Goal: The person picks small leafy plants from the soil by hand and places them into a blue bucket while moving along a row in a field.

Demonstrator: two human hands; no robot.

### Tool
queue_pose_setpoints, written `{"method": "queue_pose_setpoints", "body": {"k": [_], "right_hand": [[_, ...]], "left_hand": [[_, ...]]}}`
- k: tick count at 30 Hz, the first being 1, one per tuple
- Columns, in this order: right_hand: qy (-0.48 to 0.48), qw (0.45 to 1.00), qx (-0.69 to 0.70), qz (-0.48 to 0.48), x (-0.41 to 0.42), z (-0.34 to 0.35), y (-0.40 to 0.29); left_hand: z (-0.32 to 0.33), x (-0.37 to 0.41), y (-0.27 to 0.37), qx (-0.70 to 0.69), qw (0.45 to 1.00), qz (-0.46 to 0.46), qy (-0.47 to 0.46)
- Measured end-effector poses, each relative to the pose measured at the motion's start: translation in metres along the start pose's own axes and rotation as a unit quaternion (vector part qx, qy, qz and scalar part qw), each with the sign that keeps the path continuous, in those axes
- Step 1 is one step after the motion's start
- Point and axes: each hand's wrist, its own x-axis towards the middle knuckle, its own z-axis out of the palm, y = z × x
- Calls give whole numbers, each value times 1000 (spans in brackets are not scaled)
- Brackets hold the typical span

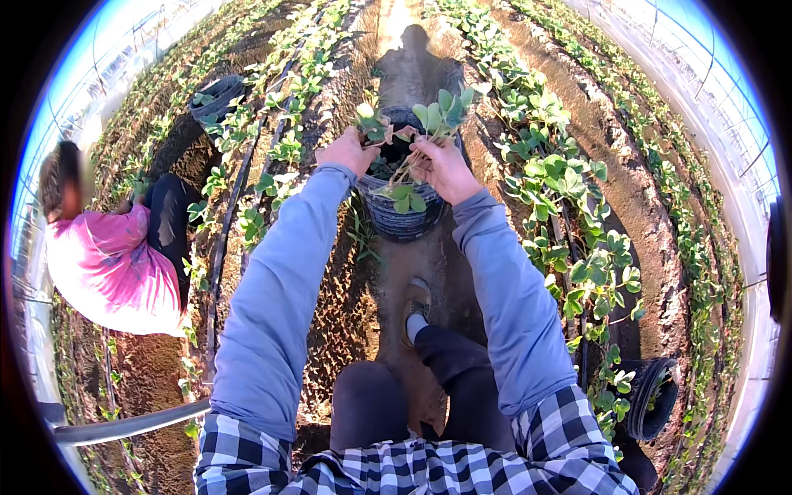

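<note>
My left hand [349, 152] is closed on a small cluster of strawberry leaves [372, 127], with a browned leaf beside it. In my right hand [444, 168] is a leafy strawberry plant [440, 114], pinched by its thin stems; some leaves point up and others hang over the bucket's near side. Both hands are above the rim of a dark ribbed plastic bucket [405, 207], which stands on the dirt path before me. Several leaves show inside the bucket; its bottom is in shadow.
Strawberry rows [557, 167] with black drip lines [238, 185] flank the dirt path [396, 272]. A person in a pink top [117, 266] crouches at the left. Another dark bucket [216, 99] stands upper left, and one lies tilted [653, 399] at lower right. A metal bar [133, 426] crosses lower left.
</note>
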Motion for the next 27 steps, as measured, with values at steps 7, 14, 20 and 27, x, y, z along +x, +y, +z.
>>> {"method": "queue_pose_setpoints", "body": {"k": [7, 14, 20, 27], "right_hand": [[142, 962, -223, -69, -17, -40, 20], [164, 966, -201, 19, -204, -97, 64], [294, 934, -204, 11, -340, -137, 60], [286, 908, -306, 25, -445, -157, 47]], "left_hand": [[48, -49, -32, -162, 973, 102, 127], [104, -270, -126, -289, 957, -29, 15], [109, -412, -156, -160, 985, -70, -3], [116, -469, -172, 6, 999, -45, -17]]}}
